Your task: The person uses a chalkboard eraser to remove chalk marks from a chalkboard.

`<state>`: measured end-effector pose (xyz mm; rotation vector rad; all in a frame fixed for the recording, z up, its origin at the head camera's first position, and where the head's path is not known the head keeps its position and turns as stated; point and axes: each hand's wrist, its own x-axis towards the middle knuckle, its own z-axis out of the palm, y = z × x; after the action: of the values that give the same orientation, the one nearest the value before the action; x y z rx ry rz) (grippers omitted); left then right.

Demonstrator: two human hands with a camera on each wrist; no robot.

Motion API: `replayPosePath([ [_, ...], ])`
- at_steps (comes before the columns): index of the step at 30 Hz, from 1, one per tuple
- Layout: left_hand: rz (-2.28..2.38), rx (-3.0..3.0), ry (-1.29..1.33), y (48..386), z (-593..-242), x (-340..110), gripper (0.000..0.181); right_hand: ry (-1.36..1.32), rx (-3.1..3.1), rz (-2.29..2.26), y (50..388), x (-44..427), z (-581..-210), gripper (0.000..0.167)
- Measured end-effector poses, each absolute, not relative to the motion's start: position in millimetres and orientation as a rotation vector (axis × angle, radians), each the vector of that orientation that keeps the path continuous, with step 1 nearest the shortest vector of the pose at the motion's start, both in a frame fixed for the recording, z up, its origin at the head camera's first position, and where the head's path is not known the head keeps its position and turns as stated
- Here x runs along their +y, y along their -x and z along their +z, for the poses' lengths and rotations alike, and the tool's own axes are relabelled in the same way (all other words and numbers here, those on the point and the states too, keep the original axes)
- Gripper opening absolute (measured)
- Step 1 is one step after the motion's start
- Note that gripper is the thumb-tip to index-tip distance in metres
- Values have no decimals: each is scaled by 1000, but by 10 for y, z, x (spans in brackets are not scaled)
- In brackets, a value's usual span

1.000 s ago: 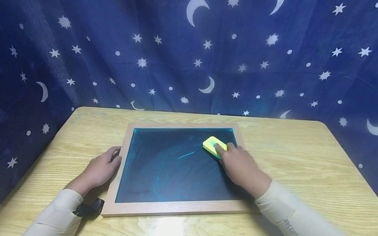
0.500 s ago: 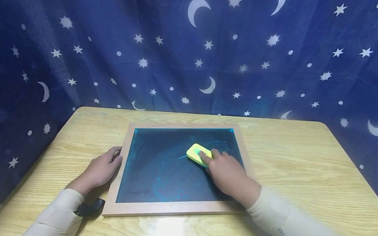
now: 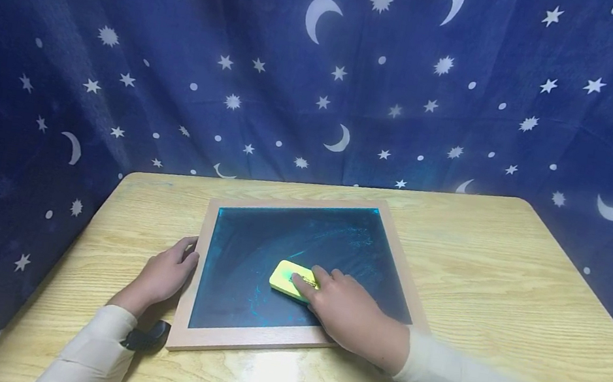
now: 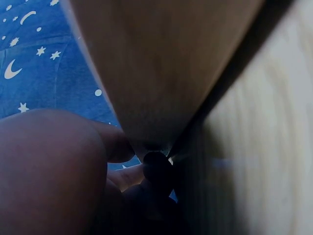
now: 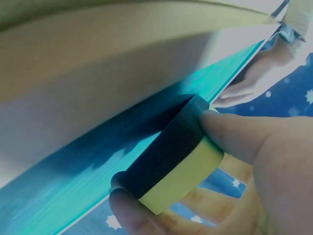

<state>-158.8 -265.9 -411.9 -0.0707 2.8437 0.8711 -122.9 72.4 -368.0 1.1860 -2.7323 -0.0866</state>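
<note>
A wood-framed chalkboard [image 3: 252, 236] lies flat on the table, with faint teal chalk marks on its dark surface. My right hand [image 3: 350, 313] grips a yellow chalkboard eraser [image 3: 283, 278], pressing it against the lower middle of the board. In the right wrist view, thumb and fingers hold the sides of the eraser [image 5: 183, 178], whose dark felt layer shows. At the board's left edge, my left hand [image 3: 163, 275] holds the wooden frame [image 4: 156, 63], thumb and fingertips against it. Its fingers are partly dark in the left wrist view.
The wood-grain table [image 3: 485, 270] extends on both sides of the board. A dark blue curtain [image 3: 277, 68] with moons and stars hangs behind and at the sides. A black strap-like device [image 3: 146, 337] sits at the left wrist, near the board's lower left corner.
My right hand has swept the eraser from the board's upper right down and left to its lower middle. Part of a teal line is covered or gone. My left hand stays put.
</note>
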Motion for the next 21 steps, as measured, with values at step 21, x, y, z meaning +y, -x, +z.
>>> replayPosePath([
  [21, 860, 2849, 72, 1572, -4115, -2649, 56, -1209, -2648, -134, 1250, 694, -3695, 50],
])
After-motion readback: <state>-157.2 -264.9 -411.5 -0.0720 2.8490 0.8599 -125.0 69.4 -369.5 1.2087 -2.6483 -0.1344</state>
